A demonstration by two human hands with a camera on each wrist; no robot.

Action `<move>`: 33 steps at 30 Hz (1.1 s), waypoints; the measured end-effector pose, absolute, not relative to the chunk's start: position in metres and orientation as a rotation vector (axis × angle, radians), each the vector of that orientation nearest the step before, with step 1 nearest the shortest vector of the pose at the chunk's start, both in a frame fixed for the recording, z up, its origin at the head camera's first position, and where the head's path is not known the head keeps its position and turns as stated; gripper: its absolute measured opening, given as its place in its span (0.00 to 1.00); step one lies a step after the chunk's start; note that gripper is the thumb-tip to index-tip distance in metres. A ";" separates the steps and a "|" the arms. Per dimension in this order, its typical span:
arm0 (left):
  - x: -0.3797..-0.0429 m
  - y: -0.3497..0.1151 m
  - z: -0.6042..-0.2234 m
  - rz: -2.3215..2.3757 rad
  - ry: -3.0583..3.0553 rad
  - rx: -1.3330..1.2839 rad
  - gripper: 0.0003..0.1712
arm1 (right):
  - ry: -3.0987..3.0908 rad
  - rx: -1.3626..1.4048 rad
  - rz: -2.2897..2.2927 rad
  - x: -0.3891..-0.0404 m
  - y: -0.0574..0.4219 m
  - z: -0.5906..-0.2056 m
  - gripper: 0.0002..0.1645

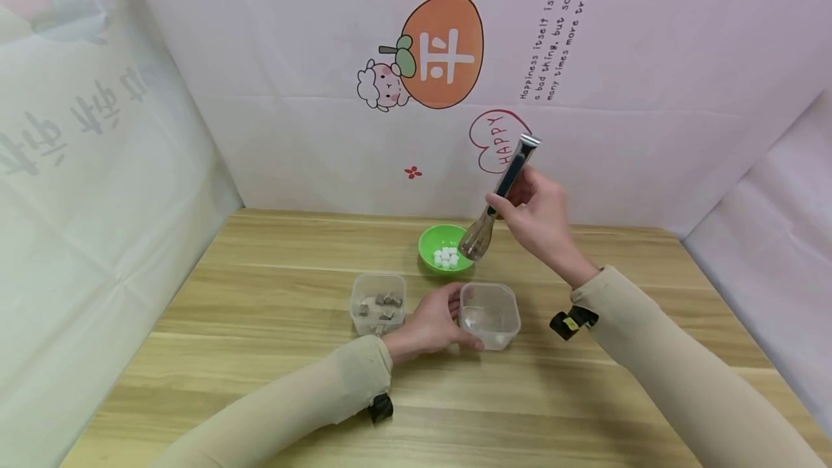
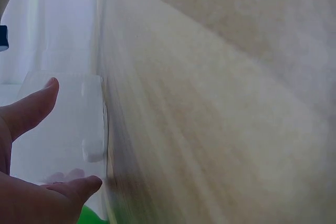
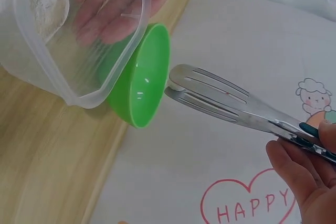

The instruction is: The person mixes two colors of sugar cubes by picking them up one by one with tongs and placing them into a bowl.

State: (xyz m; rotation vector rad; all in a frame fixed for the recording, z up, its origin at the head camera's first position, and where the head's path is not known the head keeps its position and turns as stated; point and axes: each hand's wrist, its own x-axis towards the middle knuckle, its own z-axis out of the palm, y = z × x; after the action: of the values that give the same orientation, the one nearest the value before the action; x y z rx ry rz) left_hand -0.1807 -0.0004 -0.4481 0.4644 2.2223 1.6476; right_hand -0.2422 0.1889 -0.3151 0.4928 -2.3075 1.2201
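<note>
Gripping metal tongs (image 1: 499, 197) in the right hand (image 1: 539, 219), fingers curling round the upper handle, the handle end pointing toward 1 o'clock and the closed slotted tips dipping toward 7 o'clock over the green bowl (image 1: 432, 240). Holding white cubes (image 1: 445, 257) inside that bowl, at the 12 o'clock side of the wooden surface (image 1: 273, 352). Cupping the clear empty container (image 1: 490, 315) with the left hand (image 1: 432, 323), thumb and fingers curving round its 9 o'clock wall, the container sitting just at 6 o'clock of the bowl. Standing at 9 o'clock of the left hand, touching or nearly touching it: a second clear container (image 1: 378, 303) filled with grey pieces (image 1: 383, 305), too small to identify.

Showing poorly in the left wrist view: only a thumb and a fingertip against the container's pale wall (image 2: 68, 129), the rest being blurred wood grain, with a sliver of green cut off at the bottom edge. Hiding the tongs' handle behind the fingers in the right wrist view, where the tips (image 3: 210, 93) are lying just beside the bowl's rim (image 3: 152, 77), possibly pinching something white, though hard to tell; the left hand's fingers appearing through the container's bottom (image 3: 79, 35). Cutting off both sleeved forearms at the lower edge of the head view.

Enclosing the surface on three sides: pale printed sheeting, bearing an orange fruit cartoon (image 1: 442, 49) and a red "HAPPY" heart (image 1: 497, 139) at 12 o'clock.
</note>
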 end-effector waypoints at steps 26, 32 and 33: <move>-0.182 -0.001 -0.449 1.658 2.211 0.456 0.59 | -2.314 0.505 1.209 -0.268 0.173 -0.339 0.10; -0.181 0.000 -0.448 1.644 2.223 0.451 0.59 | -2.289 0.492 1.225 -0.253 0.180 -0.331 0.12; -0.181 0.000 -0.448 1.648 2.219 0.449 0.59 | -2.284 0.492 1.223 -0.250 0.182 -0.329 0.12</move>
State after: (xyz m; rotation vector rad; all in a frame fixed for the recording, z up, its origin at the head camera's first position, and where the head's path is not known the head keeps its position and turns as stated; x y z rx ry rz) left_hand -0.1813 -0.0005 -0.4478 0.4492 2.2188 1.6482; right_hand -0.2497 0.1816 -0.3293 0.4923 -2.2837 1.2226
